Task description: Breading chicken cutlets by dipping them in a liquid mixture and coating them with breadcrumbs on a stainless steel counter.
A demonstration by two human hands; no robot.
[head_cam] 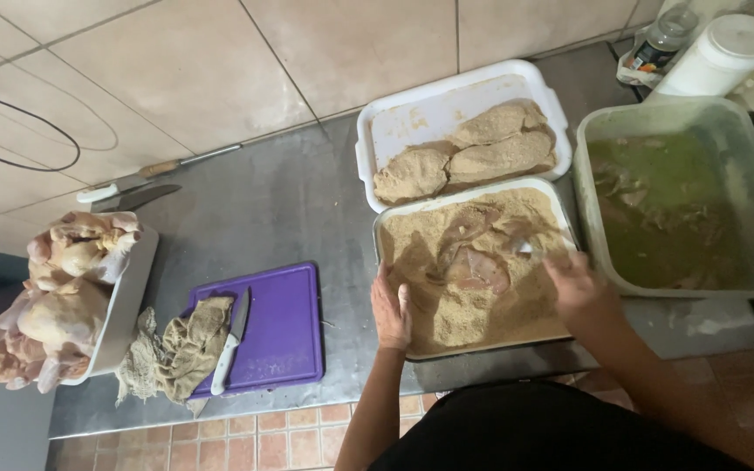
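1. Left hand (391,316) rests flat and open on the rim of the rectangular tray of tan breadcrumbs (421,340), holding nothing.
2. Right hand (576,283) grips a small metal fork (530,249) — tines beside the pale raw chicken fillet (479,266) lying mid-tray in the crumbs.

Bottle (661,39): far right corner of the table, clear plastic with a dark cap and a dark label band.
Canister (719,54): just beside the bottle, white, cylindrical, with a round white lid, lying tilted.
Signs, screens: none.
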